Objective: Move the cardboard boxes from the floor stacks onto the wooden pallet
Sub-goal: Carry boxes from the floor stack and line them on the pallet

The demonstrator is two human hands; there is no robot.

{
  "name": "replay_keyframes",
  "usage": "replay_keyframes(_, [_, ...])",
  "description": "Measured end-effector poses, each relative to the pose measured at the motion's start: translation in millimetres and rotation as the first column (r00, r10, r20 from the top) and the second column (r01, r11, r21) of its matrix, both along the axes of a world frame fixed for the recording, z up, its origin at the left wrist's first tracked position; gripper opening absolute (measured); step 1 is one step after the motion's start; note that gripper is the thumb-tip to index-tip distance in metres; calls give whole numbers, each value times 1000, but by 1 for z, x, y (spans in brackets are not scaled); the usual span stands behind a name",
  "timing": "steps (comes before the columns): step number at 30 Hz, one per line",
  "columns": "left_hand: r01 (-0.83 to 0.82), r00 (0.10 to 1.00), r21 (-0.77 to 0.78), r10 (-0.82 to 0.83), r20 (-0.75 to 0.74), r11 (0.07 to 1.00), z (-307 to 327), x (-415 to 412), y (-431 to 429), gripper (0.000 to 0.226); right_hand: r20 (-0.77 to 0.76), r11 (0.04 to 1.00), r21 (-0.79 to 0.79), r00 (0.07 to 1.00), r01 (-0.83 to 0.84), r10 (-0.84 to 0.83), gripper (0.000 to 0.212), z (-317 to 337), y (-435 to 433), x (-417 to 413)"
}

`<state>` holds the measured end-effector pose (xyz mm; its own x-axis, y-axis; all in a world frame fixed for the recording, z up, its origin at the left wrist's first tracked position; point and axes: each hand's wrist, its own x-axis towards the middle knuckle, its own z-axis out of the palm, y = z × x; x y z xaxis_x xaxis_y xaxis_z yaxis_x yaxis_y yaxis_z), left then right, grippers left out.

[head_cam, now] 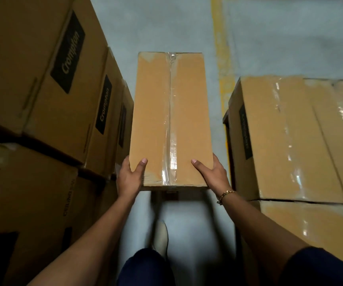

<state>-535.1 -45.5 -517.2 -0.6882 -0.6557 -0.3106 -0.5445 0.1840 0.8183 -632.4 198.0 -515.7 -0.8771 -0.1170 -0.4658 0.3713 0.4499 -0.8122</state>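
Along the left edge of the frame a stack of printed boxes rises in tiers, dark labels facing the aisle. Just right of it, at lower centre, the left hand grips the near left corner of a long cardboard box, thumb on the top face and fingers hidden down the side. The box fills the centre of the frame, held off the grey floor and pointing away toward the top edge. Clear tape runs along its middle seam. The right hand, a bracelet at its wrist, clamps the opposite near corner the same way. At the right of the frame sit more taped boxes. No pallet is in view.

The carton looks stiff and square-edged, and being carried from one end suggests modest weight. Its length gives leverage, though, so the far end may dip. The glossy tape is probably slick and bare cardboard should grip better. Palms under the bottom edges nearer the middle would likely be steadier.
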Motion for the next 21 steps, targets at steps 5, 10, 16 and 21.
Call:
replay_keyframes(5, [15,999,-10,-15,-36,1000,121,31,60,50,-39,999,30,999,18,-17,80,129,58,34])
replay_keyframes(10, [41,998,-38,-42,-43,998,246,84,123,53,-15,997,67,1000,24,-23,97,265,126,90])
replay_keyframes(16, [97,995,-100,-99,-12,990,372,157,204,83,11,997,52,998,64,-64,98,391,213,173])
replay_keyframes(21, [153,988,-102,-153,7,983,430,209,278,83,-12,994,38,994,107,-107,89,453,291,238])
